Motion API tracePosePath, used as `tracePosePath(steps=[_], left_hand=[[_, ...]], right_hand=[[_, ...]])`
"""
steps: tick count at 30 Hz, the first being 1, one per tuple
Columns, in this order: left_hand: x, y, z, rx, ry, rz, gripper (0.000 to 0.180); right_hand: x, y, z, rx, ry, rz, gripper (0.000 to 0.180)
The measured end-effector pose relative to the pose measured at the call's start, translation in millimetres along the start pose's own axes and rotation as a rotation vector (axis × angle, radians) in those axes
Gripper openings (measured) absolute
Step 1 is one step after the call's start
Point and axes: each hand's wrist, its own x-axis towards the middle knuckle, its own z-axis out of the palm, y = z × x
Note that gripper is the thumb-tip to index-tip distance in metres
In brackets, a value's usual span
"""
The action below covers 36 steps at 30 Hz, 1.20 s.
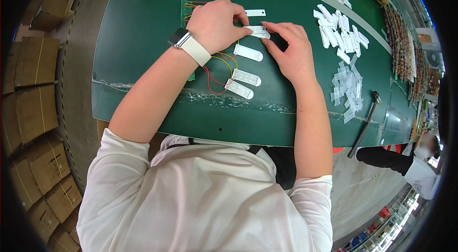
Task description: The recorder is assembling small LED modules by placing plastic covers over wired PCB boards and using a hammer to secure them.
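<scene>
Head view: both hands pinch one small white plastic strip (257, 31) at the far middle of the green mat-covered table (143, 28), its long axis running left to right. Left hand (214, 24) grips its left end; right hand (291, 49) presses fingertips on its right end. Three matching wired strips (247, 77) lie just nearer. Brown cardboard boxes (36, 90) stack along the left.

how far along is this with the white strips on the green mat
Three wired white strips already lie in a row on the green mat. In hand: the left hand and right hand pinch another strip together. Left: a pile of white strips and clear pieces sits untouched to the right.
</scene>
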Motion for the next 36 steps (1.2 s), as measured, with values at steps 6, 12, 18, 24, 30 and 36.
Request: tracePosePath(steps=[6,12,18,24,30,36], left_hand=[[5.8,1.8,-0.6,0.109,-0.03,0.192,0.017],[0.4,-7.9,-1.3,0.257,0.037,0.399,0.018],[-6.8,-9.1,-1.8,0.219,0.031,0.354,0.02],[-8.8,-10.0,4.7,0.237,0.055,0.361,0.022],[-15.4,-14.6,-6.2,0.197,0.247,0.43,0.019],[-27.7,-18.1,-18.7,0.264,0.16,0.404,0.011]], right_hand=[[0.2,0.9,0.2,0.01,0.006,-0.025,0.032],[-1.8,2.6,0.5,0.008,0.013,-0.029,0.029],[-2.2,-3.4,0.4,0.041,0.052,-0.013,0.024],[-0.3,0.2,6.6,-0.072,0.072,-0.16,0.016],[3.0,-4.0,12.3,-0.136,0.115,-0.225,0.012],[4.2,-4.3,14.1,-0.144,0.131,-0.258,0.01]])
